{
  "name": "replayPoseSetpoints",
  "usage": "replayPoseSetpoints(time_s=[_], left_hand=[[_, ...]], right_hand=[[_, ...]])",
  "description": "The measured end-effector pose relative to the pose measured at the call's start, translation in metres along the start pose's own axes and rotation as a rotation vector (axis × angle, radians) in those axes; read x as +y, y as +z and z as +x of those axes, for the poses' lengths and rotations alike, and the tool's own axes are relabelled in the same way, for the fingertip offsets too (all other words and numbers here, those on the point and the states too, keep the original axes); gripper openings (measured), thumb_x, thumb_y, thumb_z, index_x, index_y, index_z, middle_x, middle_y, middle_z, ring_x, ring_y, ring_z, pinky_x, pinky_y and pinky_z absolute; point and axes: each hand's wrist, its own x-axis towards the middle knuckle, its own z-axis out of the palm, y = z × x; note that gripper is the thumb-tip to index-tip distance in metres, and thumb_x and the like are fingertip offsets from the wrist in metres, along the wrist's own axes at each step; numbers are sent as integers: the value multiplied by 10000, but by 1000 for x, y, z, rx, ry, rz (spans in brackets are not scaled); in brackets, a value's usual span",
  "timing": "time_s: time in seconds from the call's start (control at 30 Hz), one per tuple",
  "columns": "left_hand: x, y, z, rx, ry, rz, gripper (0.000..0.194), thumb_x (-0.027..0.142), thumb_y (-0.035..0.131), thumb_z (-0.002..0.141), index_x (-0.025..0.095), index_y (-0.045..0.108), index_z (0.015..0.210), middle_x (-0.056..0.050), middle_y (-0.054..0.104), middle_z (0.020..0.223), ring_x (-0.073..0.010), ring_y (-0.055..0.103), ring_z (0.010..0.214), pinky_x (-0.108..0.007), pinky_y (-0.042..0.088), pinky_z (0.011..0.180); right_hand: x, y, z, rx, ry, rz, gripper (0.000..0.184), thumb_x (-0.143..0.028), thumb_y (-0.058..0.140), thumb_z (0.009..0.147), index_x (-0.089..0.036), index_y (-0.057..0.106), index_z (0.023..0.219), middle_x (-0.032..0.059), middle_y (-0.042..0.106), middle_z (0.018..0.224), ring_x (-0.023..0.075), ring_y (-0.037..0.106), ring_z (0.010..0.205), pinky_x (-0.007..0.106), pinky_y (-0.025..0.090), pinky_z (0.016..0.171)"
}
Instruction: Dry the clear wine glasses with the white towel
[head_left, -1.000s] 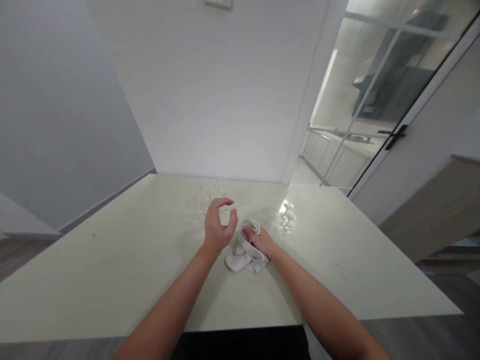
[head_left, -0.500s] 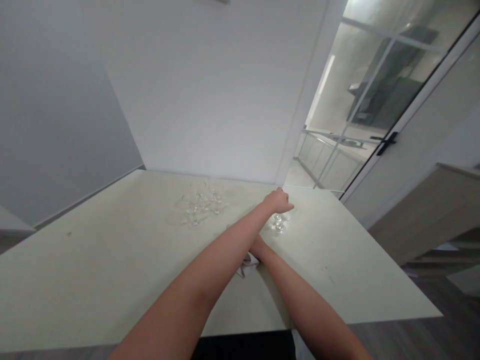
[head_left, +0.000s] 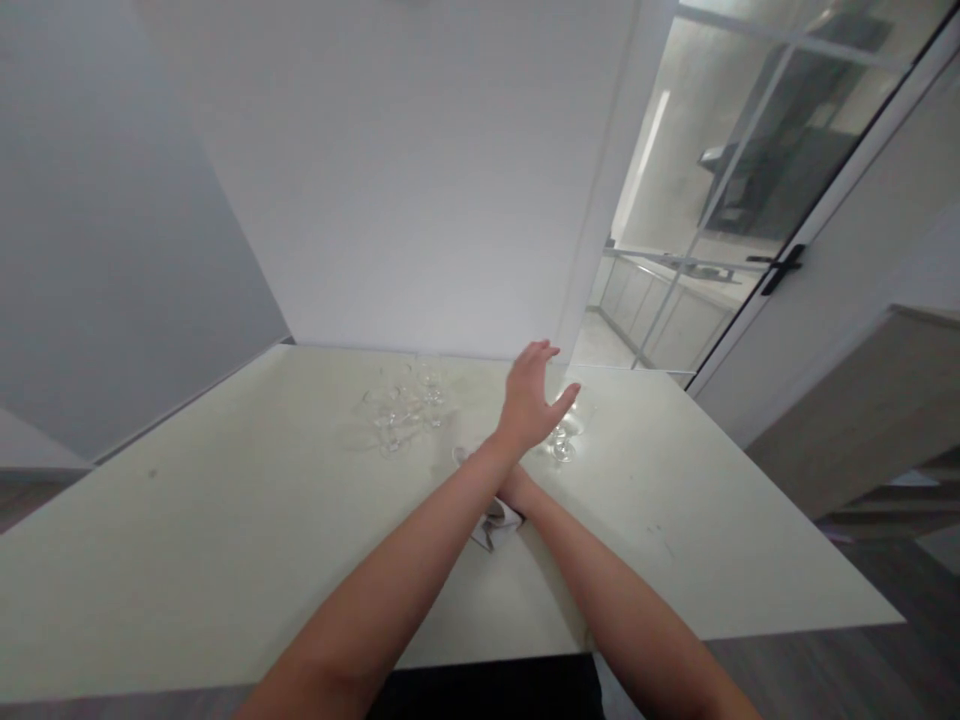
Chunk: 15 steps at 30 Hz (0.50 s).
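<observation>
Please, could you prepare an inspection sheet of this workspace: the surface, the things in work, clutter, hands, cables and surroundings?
Surface: pale table, with a dark spot at left and faint marks at right.
Things: cloth, partly hidden by the arms; left glasses and right glasses, transparent, exact count not clear.
Clutter: nothing seen.
Left hand: open, thumb apart, close to the right glasses; contact cannot be told.
Right hand: at the cloth, fingers hidden behind the left forearm; grip cannot be told.
Cables: nothing seen.
Surroundings: white wall behind; glazed door with black handle at right.
</observation>
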Motion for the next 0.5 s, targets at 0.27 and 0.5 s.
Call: replayPoseSetpoints(time_s=[0.27, 0.5], left_hand=[[-99, -125, -75, 597, -530, 311, 1028, 443, 824, 537, 139, 261, 1342, -186, 358, 1381, -311, 348, 1322, -491, 251, 1123], [-125, -129, -96, 439, -755, 130, 655, 428, 767, 610, 182, 442, 1123, -69, 571, 1089, -206, 614, 940, -387, 501, 824]], right_hand=[[-2, 5, -3, -35, 94, 79, 379, -533, 533, 818, -175, 642, 878, 22, 676, 805, 202, 621, 790, 364, 495, 787], [1, 7, -3, -4, 117, 71, 393, -564, 558, 798, -182, 651, 803, 11, 682, 775, 168, 617, 757, 275, 480, 744]])
